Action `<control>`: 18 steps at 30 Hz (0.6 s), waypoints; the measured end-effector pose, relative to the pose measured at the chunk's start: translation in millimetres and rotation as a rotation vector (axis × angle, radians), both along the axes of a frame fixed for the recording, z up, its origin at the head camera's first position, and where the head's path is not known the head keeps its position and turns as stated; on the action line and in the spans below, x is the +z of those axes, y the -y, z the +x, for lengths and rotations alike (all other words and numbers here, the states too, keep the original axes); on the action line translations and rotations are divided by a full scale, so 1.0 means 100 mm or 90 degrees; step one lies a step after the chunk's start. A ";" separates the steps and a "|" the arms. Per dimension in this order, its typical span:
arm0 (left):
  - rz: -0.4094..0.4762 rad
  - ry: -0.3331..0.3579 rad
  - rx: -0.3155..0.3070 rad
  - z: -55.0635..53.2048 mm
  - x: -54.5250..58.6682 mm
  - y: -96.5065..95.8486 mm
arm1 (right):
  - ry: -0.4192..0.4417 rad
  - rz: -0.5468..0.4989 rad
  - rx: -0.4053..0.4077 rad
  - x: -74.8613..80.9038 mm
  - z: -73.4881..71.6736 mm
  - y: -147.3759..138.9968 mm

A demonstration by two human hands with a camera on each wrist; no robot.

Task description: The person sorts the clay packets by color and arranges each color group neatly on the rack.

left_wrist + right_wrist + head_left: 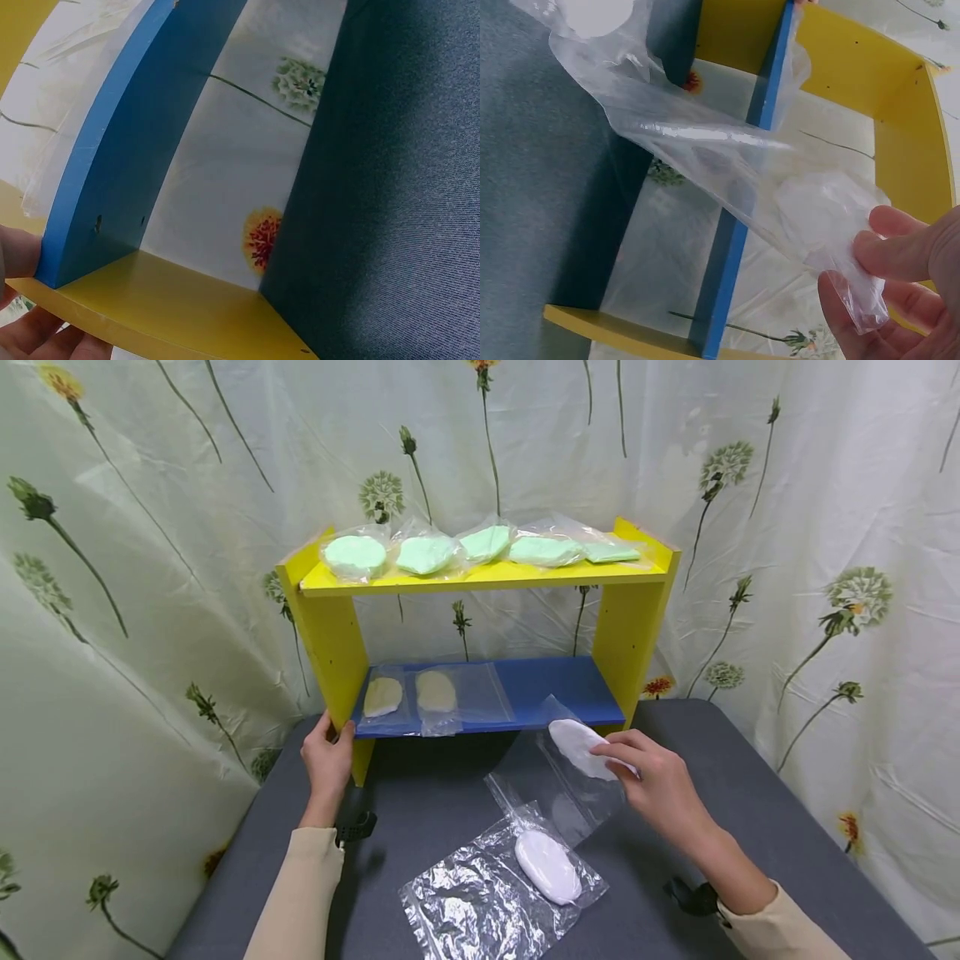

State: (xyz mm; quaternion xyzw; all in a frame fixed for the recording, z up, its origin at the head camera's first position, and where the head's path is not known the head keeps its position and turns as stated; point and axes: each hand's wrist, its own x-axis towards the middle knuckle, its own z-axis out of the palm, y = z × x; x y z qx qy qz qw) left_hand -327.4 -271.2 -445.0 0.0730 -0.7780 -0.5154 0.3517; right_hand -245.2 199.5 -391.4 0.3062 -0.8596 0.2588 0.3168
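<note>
My left hand [328, 760] grips the left side of a small yellow and blue shelf unit [628, 635]. Its thumb [19, 253] lies by the end of the blue shelf, with the other fingers around the yellow side panel. With thumb and fingers, my right hand [654, 781] pinches a clear plastic bag holding a flat white oval piece [579, 747], raised before the blue shelf's right end. The bag's loose part [697, 135] hangs down from it. Below on the table lies another clear bag [472, 902] with a white oval piece [547, 867].
Two bagged beige pieces [437, 692] lie on the left of the blue shelf [551, 685]. Several bagged pale green pieces [426, 554] line the yellow top shelf [480, 580]. The unit stands on a dark table [675, 735] before a flower-patterned curtain [787, 527].
</note>
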 end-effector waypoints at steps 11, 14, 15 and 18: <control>0.004 0.005 -0.007 -0.01 -0.01 0.01 | -0.023 -0.039 0.020 0.12 -0.16 0.10; 0.005 0.003 -0.008 -0.01 -0.01 0.01 | -0.020 -0.062 0.023 0.16 -0.20 0.12; 0.004 0.002 -0.008 -0.01 -0.01 0.01 | -0.017 -0.071 0.024 0.17 -0.22 0.13; 0.004 0.000 -0.009 0.00 -0.02 0.01 | 0.002 -0.102 0.028 0.19 -0.26 0.15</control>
